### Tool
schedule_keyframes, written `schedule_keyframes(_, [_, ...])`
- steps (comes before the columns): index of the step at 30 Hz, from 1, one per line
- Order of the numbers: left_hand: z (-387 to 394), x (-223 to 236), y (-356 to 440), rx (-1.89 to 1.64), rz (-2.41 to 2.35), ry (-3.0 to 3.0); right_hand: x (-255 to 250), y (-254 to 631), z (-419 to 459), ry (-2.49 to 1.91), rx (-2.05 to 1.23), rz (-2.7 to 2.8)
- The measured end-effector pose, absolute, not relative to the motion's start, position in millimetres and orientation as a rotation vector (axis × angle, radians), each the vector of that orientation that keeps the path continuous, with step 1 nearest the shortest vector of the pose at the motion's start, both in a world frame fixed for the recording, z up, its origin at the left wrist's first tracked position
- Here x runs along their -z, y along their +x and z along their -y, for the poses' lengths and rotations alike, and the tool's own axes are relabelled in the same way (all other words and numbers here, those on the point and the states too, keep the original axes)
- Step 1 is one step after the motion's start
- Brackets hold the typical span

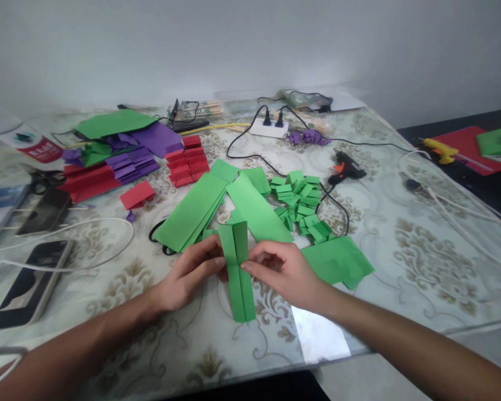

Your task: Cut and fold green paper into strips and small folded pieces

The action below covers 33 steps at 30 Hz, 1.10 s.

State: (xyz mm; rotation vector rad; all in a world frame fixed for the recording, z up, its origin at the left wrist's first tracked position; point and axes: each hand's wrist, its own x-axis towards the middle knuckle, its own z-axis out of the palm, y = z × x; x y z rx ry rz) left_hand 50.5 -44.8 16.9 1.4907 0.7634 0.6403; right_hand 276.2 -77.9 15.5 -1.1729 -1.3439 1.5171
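Observation:
Between my two hands, a green paper strip [239, 278] stands lengthwise, creased down its middle with both long sides folded inward. My left hand [196, 273] grips its left edge, thumb in front and fingers partly hidden behind. With thumb and fingertips, my right hand [281, 270] pinches the right edge. Just beyond lie a stack of long green paper strips [196, 211] and another green strip [261, 209]. Small folded green pieces [298, 200] are heaped to the right of these. A wider green sheet [338, 262] lies beside my right wrist.
Red folded strips [187, 164] and purple folded paper [131, 164] lie at the back left. Two phones [31, 284], scissors [42, 178] and a cup [33, 145] sit at the left. A black glue gun [346, 167] and a power strip [269, 128] trail cables across the table.

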Motion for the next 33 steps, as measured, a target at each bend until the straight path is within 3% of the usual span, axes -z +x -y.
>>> schedule_keyframes(9, [59,-6,59,-0.905,-0.836,1.440,-18,271,77,-1.148,-1.705,1.145])
schedule_keyframes(33, [60,-18,60,-1.048,-1.002,1.892,-18,275,86,-1.159,-0.950,1.509])
